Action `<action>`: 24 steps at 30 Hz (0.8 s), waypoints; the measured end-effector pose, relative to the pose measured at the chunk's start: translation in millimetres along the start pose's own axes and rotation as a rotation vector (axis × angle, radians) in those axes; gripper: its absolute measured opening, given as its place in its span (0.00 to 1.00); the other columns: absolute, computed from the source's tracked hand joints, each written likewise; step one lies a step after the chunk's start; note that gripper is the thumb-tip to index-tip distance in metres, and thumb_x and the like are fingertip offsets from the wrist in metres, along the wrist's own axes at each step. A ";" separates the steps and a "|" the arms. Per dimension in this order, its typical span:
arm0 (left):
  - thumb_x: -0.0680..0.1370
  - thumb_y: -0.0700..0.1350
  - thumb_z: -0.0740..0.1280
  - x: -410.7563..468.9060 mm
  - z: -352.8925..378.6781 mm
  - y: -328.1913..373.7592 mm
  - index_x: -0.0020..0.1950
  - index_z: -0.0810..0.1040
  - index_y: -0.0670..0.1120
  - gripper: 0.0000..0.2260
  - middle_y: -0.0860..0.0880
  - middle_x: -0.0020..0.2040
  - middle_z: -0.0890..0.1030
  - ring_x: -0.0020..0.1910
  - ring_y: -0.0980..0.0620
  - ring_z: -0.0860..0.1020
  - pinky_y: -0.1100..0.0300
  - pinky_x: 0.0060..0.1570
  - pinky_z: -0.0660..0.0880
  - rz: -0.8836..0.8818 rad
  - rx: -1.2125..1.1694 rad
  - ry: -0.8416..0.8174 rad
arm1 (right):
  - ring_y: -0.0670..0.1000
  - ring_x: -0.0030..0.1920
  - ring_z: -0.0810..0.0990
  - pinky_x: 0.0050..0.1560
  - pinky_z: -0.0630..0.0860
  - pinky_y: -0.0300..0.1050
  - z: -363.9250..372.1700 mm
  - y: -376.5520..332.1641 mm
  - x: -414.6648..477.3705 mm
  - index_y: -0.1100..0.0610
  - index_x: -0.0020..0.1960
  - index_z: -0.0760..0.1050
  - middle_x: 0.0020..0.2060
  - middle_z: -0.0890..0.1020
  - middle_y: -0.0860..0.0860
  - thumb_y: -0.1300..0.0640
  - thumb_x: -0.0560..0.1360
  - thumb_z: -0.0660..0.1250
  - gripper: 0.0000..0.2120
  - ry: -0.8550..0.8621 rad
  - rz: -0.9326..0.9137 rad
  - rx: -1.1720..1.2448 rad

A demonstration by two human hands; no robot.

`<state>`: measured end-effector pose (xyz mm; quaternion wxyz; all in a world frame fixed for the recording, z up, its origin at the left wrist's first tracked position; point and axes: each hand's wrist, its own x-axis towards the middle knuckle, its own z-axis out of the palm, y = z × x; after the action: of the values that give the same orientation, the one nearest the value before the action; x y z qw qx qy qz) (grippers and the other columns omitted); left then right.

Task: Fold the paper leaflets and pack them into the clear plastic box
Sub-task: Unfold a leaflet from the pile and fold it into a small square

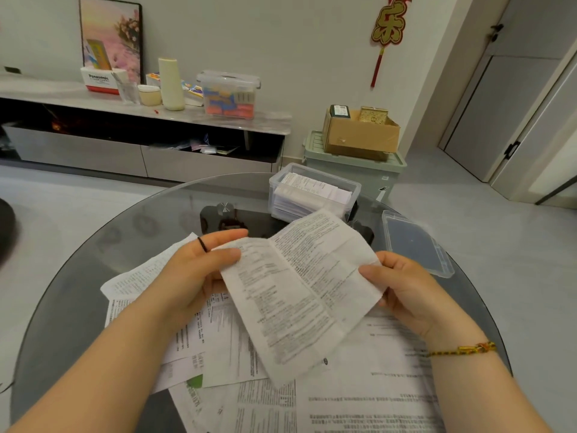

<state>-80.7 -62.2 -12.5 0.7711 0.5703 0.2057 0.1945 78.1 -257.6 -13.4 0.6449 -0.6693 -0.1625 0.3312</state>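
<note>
I hold one creased white printed leaflet [299, 289] spread above the table. My left hand [199, 270] pinches its upper left edge between thumb and fingers. My right hand [402, 285] pinches its right edge. Beneath it lies a loose pile of several unfolded leaflets [359, 389] on the round glass table [78, 292]. The clear plastic box [312, 192] stands at the far side of the table, without its lid, with several folded leaflets stacked inside. Its clear lid [415, 242] lies flat to the right of the box.
Beyond the table stands a low TV cabinet [140, 114] with bottles, a tissue box and a lidded storage box. A green bin [356, 164] with a cardboard box on top sits on the floor behind the plastic box. A door [505, 104] is at the right.
</note>
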 end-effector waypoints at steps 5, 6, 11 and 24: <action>0.62 0.67 0.51 -3.1 -6.2 4.9 0.52 0.78 0.43 0.34 0.43 0.38 0.84 0.30 0.49 0.82 0.59 0.25 0.78 -0.182 -0.096 -0.167 | 0.42 0.16 0.64 0.18 0.59 0.30 -12.2 -3.0 -2.3 0.58 0.28 0.76 0.20 0.75 0.50 0.68 0.74 0.60 0.17 -0.018 -0.016 0.086; 0.62 0.68 0.48 -2.5 -6.4 5.8 0.51 0.78 0.42 0.37 0.43 0.37 0.84 0.30 0.48 0.82 0.58 0.25 0.78 -0.225 -0.109 -0.173 | 0.42 0.16 0.63 0.17 0.60 0.30 -15.3 -2.3 -1.9 0.57 0.27 0.78 0.20 0.75 0.50 0.65 0.71 0.65 0.14 -0.074 -0.005 0.109; 0.77 0.59 0.48 -1.8 2.4 -0.6 0.37 0.82 0.42 0.29 0.47 0.24 0.78 0.18 0.55 0.72 0.69 0.18 0.67 -0.293 0.065 -0.200 | 0.43 0.17 0.65 0.19 0.60 0.30 -7.0 -2.3 -4.0 0.57 0.32 0.81 0.20 0.74 0.50 0.56 0.48 0.80 0.15 -0.215 0.055 0.032; 0.77 0.40 0.62 -4.7 12.9 -4.3 0.38 0.78 0.46 0.10 0.50 0.28 0.83 0.26 0.56 0.80 0.66 0.24 0.76 -0.140 0.143 0.033 | 0.49 0.33 0.82 0.31 0.79 0.40 19.1 3.2 -2.6 0.61 0.51 0.76 0.38 0.85 0.54 0.59 0.71 0.62 0.11 -0.286 0.040 0.012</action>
<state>-77.4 -76.1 -12.7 0.7366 0.6050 0.2710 0.1341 63.1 -245.2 -14.9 0.6123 -0.6147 -0.2372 0.4370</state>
